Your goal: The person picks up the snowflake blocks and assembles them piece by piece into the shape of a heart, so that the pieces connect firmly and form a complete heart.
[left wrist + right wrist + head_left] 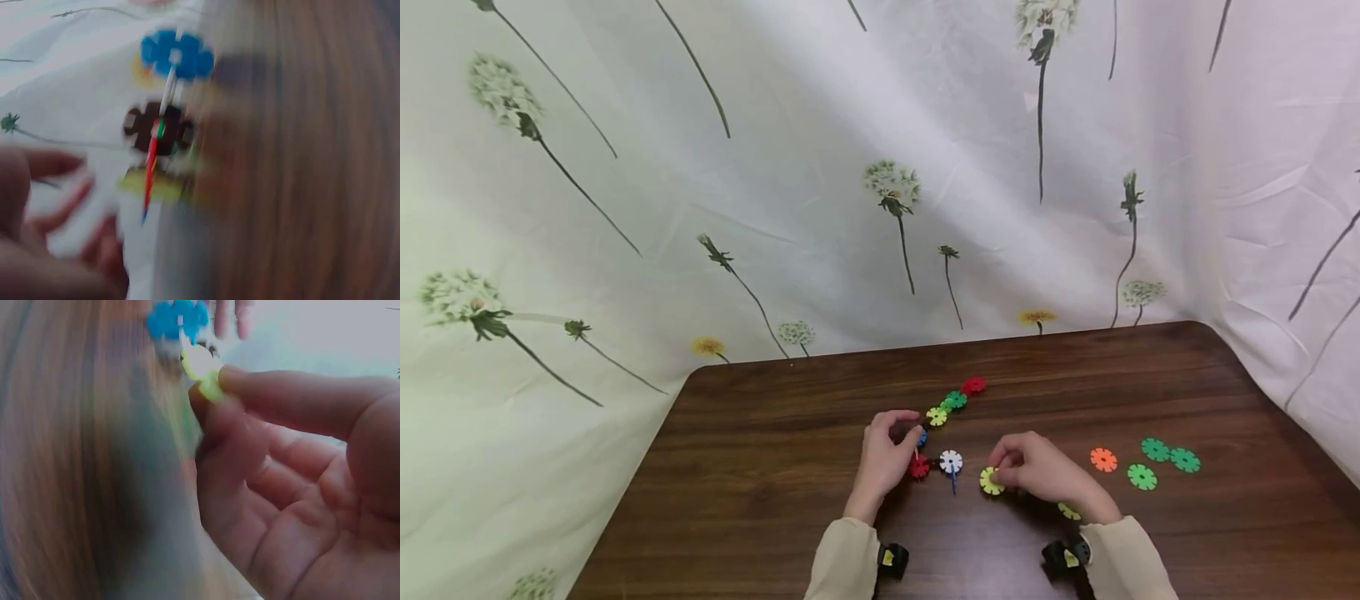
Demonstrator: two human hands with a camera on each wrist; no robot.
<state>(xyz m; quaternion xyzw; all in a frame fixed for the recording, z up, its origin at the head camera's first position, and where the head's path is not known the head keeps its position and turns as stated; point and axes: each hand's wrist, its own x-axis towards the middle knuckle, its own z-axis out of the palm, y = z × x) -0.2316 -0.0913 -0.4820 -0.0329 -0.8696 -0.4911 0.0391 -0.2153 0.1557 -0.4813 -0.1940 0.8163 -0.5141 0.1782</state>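
Note:
My right hand (1043,468) pinches a yellow notched plastic disc (988,486) between thumb and forefinger; the same disc (200,362) appears bright in the right wrist view. A chain of interlocked discs lies on the table, running from a red disc (973,385) at the back, through green and yellow discs, to a white disc (946,457) and an upright blue one (953,480) in front. My left hand (880,458) is beside the chain, near a red disc (917,468), its fingers loosely bent and apart from the discs in the left wrist view. It partly hides the chain's middle.
Loose discs lie on the wooden table (737,500) to the right: an orange disc (1103,467), a light green disc (1137,482) and two darker green ones. Another yellow disc (1067,513) is partly under my right wrist. A flower-printed cloth (820,250) hangs behind the table.

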